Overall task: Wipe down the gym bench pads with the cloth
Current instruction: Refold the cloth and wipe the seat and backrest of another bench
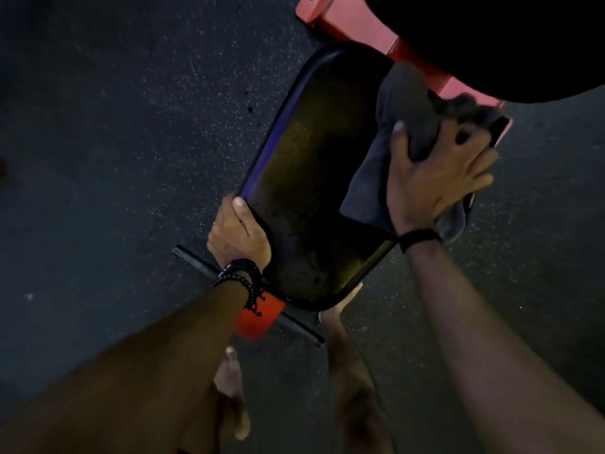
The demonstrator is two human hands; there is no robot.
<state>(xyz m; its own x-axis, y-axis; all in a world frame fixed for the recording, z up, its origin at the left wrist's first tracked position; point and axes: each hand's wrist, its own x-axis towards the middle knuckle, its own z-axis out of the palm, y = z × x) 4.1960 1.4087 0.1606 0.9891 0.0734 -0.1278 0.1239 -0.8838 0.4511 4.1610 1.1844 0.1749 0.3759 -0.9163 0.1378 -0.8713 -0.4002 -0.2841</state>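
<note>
While L hand [240,239] grips pad [314,178] edge at center-left, R hand [435,172], clutching cloth [389,149] center-right, should prob press flat w/ overlapping strokes.

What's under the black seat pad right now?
Below the seat pad a red frame and a black crossbar show at its near end, with speckled floor around. How the frame joins the pad is hidden.

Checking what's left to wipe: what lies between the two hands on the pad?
In the head view, only bare black pad lies between the left hand gripping its edge and the right hand holding the cloth.
</note>
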